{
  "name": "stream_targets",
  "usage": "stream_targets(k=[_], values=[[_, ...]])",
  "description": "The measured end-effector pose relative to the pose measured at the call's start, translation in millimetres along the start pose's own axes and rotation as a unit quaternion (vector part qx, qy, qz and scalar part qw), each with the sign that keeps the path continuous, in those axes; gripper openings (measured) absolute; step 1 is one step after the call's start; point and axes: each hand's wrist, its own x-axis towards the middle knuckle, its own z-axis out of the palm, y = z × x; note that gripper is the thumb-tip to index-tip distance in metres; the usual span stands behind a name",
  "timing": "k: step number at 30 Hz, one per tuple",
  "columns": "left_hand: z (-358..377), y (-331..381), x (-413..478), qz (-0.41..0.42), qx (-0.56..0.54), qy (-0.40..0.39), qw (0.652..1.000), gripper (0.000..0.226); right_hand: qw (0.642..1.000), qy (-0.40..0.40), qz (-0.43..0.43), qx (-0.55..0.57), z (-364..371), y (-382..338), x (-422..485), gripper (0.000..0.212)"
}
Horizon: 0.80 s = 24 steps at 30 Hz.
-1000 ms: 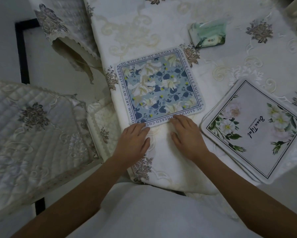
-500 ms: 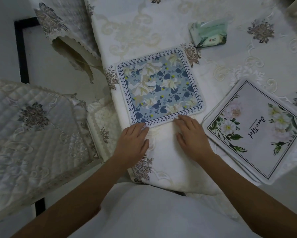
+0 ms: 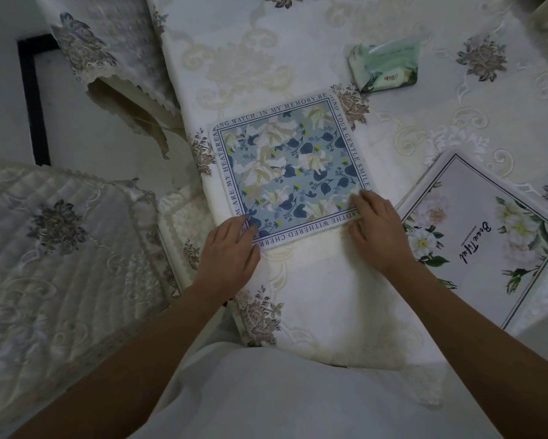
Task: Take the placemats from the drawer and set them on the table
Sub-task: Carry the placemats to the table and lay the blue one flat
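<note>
A square blue floral placemat [image 3: 290, 166] with a lettered border lies flat on the table's white embroidered cloth [image 3: 298, 42]. My left hand [image 3: 228, 255] rests with its fingertips on the mat's near left corner. Straight fingers of my right hand [image 3: 377, 229] lie on its near right corner. To the right, a stack of white placemats [image 3: 488, 236] printed with flowers and script lies near the table's right edge, apart from both hands.
A green tissue pack [image 3: 386, 66] lies on the cloth beyond the blue mat. Quilted chair covers [image 3: 60, 242] stand at the left, and another chair cover [image 3: 108, 42] is at the upper left. The tablecloth hangs over the near edge by my body.
Both hands have slid forward from the cloth just in front of the blue mat onto its near corners. The mat has stayed in place.
</note>
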Motion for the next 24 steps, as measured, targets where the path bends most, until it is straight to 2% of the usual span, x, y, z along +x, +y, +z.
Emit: stream_targets(k=[9, 24], values=[[-6.7, -28.1, 54.4, -0.025, -0.003, -0.006, 1.0, 0.047, 0.999, -0.005, 0.011, 0.046, -8.9, -1.1, 55.3, 0.053], [-15.2, -75.6, 158.6, -0.075, 0.002, 0.014, 0.997, 0.049, 0.999, -0.018, 0.0, 0.036, -13.0, -20.2, 184.2, 0.051]])
